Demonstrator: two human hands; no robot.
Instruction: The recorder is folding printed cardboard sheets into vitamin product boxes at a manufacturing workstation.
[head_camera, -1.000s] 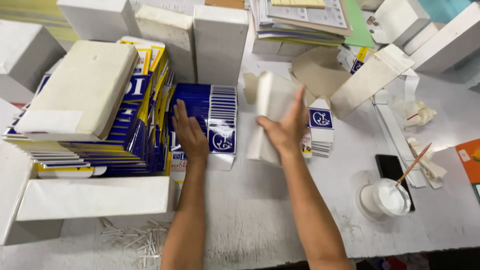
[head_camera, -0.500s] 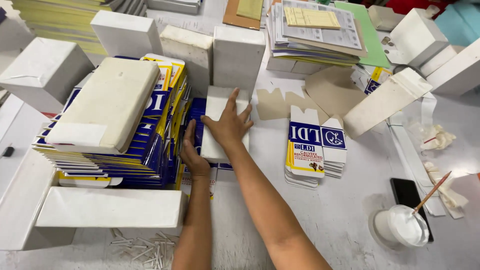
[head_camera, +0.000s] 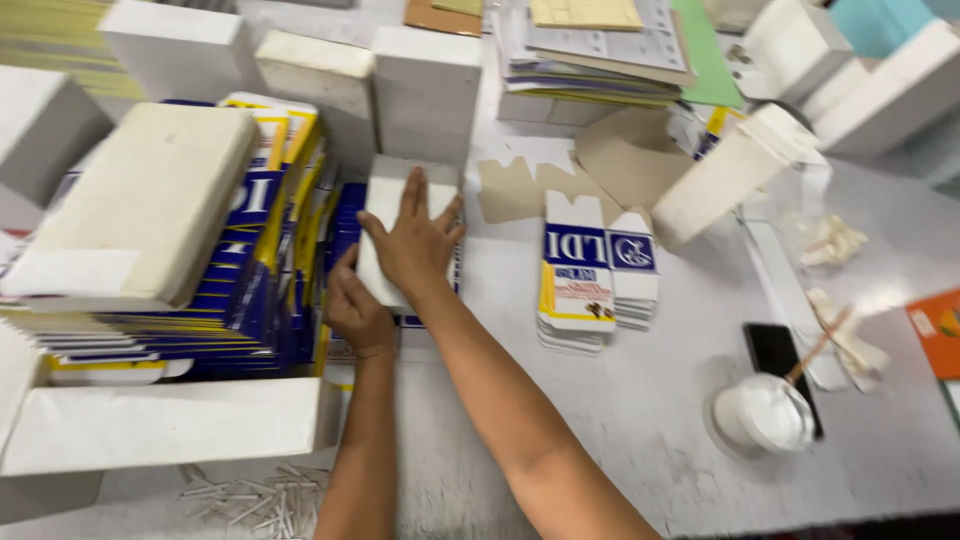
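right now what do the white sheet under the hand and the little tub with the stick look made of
White sheet: looks like thin matte card, flat under the right hand, uncreased. Little tub: probably smooth plastic with white paste inside; it has a slight sheen. Stick: seems to be bare wood, pale tan.

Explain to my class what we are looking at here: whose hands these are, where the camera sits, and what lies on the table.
There is no machine here. A person works with bare hands, and the single picture comes from a camera on that person's head, looking down. The right hand lies flat, fingers spread, on a white flat carton that tops a low pile. The left hand touches that pile's near edge. Neither hand grips anything. To the left, a white block rests on stacks of blue and yellow flat cartons. To the right stands a smaller pile of printed cartons, then a white pot with a stick in it beside a dark phone. All sit on a grey table.
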